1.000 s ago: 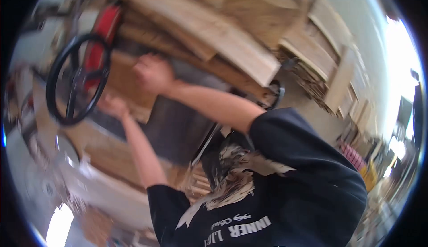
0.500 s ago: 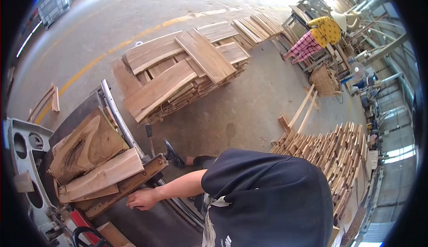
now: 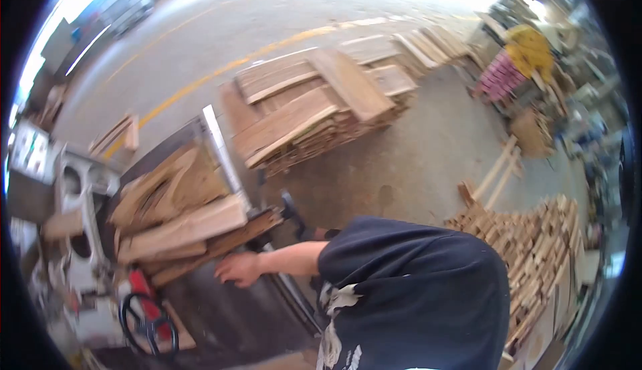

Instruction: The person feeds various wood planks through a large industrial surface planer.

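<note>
Floor plank stack (image 3: 314, 112) — stick pile (image 3: 535, 250) right.

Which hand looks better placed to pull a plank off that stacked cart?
Probably the right. The right hand sits at the near end of the lowest planks stacked on the cart, with its arm stretched toward them. The left hand is out of view, so its position cannot be judged.

planks (image 3: 180, 226) on cart (image 3: 231, 313) | board stack (image 3: 314, 112) behind | stick pile (image 3: 535, 243) right | wheel (image 3: 148, 323) front-left
</note>
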A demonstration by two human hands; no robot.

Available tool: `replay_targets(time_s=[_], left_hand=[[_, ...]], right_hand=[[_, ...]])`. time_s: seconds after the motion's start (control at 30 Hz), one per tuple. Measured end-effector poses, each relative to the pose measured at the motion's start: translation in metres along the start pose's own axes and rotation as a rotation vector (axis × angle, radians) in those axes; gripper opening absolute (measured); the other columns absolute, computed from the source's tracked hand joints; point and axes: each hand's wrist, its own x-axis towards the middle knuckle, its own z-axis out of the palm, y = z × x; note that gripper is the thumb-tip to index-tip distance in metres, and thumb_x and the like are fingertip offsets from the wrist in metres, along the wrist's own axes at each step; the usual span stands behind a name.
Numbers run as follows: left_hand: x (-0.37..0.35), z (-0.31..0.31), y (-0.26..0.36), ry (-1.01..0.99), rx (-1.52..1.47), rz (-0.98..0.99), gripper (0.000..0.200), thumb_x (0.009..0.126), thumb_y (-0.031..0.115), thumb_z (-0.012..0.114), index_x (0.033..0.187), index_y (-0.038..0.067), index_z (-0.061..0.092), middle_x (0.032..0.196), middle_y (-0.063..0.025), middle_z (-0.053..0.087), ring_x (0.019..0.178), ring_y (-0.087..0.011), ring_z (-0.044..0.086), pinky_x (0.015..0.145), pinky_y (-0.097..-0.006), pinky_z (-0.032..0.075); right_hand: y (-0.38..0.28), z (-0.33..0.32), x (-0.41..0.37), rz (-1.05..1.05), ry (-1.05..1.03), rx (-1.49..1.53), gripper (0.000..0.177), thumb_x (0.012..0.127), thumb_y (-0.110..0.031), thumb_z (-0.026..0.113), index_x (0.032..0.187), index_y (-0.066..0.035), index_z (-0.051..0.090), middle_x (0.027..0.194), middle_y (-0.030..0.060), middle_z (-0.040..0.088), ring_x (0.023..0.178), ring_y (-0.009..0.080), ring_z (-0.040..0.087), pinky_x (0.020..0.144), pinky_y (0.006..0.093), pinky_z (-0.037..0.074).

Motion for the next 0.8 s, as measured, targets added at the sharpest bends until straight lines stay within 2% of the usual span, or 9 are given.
replay_targets(time_s=[0.17,0.27,0.37,0.43,0.47,0.5,0.53,0.6,0.8], left_hand=[[-0.018,-0.040,-0.180,0.025,0.263,-0.313,0.057,0.110,0.052,0.044,0.135,0.004,0.064,0.133,-0.0276,0.065,0.122,-0.0440,0.064,0.098,-0.0574,0.051],[-0.076,-0.063,-0.299,-0.118,0.521,-0.535,0.061,0.109,0.054,0.041,0.129,0.004,0.069,0.126,-0.0289,0.068,0.116,-0.0449,0.067,0.092,-0.0593,0.054],[-0.135,-0.067,-0.355,-0.086,0.556,-0.750,0.065,0.109,0.057,0.039,0.123,0.004,0.074,0.119,-0.0303,0.072,0.110,-0.0458,0.071,0.086,-0.0612,0.057],[-0.139,-0.057,-0.352,0.361,0.216,-0.858,0.075,0.107,0.062,0.041,0.124,-0.004,0.072,0.126,-0.0286,0.071,0.112,-0.0489,0.069,0.097,-0.0607,0.055],[-0.144,-0.065,-0.334,0.394,0.333,-0.855,0.078,0.105,0.064,0.044,0.131,-0.006,0.068,0.131,-0.0301,0.068,0.119,-0.0487,0.067,0.102,-0.0617,0.052],[-0.138,-0.086,-0.315,0.241,0.150,-0.944,0.085,0.102,0.069,0.048,0.142,-0.006,0.061,0.141,-0.0312,0.063,0.129,-0.0487,0.061,0.109,-0.0608,0.048],[-0.141,-0.068,-0.331,0.282,0.179,-0.912,0.094,0.097,0.074,0.054,0.155,0.000,0.050,0.149,-0.0319,0.056,0.138,-0.0486,0.054,0.113,-0.0609,0.044],[-0.137,-0.097,-0.285,0.263,0.037,-0.851,0.101,0.091,0.079,0.060,0.163,0.009,0.042,0.159,-0.0313,0.044,0.146,-0.0486,0.045,0.119,-0.0620,0.037],[-0.136,-0.110,-0.253,0.119,0.004,-0.908,0.101,0.088,0.079,0.065,0.164,0.017,0.041,0.169,-0.0303,0.030,0.156,-0.0469,0.029,0.126,-0.0635,0.024]], right_hand=[[0.003,0.010,-0.005,0.155,-0.057,-0.124,0.049,0.088,-0.029,0.074,0.133,-0.010,0.067,0.151,0.0118,0.059,0.144,0.0335,0.050,0.120,0.0491,0.041],[-0.010,-0.001,0.005,0.139,-0.081,-0.218,0.047,0.089,-0.027,0.072,0.132,-0.010,0.066,0.148,0.0127,0.059,0.140,0.0348,0.053,0.118,0.0495,0.043],[-0.006,0.001,0.009,0.064,-0.072,-0.345,0.044,0.089,-0.018,0.072,0.130,-0.008,0.064,0.148,0.0145,0.058,0.139,0.0370,0.052,0.117,0.0486,0.043],[-0.020,-0.004,0.014,0.048,-0.062,-0.301,0.040,0.088,-0.013,0.071,0.127,-0.004,0.064,0.144,0.0172,0.060,0.139,0.0398,0.054,0.118,0.0497,0.042],[-0.021,-0.004,0.014,0.024,-0.079,-0.343,0.040,0.089,-0.011,0.070,0.129,-0.004,0.063,0.145,0.0181,0.060,0.139,0.0409,0.053,0.118,0.0506,0.042],[-0.021,-0.005,0.011,-0.007,-0.084,-0.355,0.041,0.090,-0.011,0.069,0.129,-0.004,0.062,0.145,0.0185,0.060,0.139,0.0413,0.053,0.117,0.0514,0.042],[-0.021,-0.006,0.013,-0.032,-0.083,-0.368,0.041,0.091,-0.011,0.069,0.130,-0.003,0.062,0.145,0.0189,0.059,0.139,0.0418,0.053,0.117,0.0521,0.043],[-0.024,-0.002,0.013,-0.030,-0.104,-0.395,0.040,0.092,-0.011,0.068,0.130,-0.003,0.061,0.146,0.0191,0.059,0.139,0.0419,0.053,0.116,0.0527,0.043],[-0.022,0.000,0.011,-0.019,-0.113,-0.425,0.041,0.093,-0.013,0.067,0.132,-0.002,0.060,0.147,0.0180,0.058,0.139,0.0409,0.053,0.115,0.0523,0.042]])
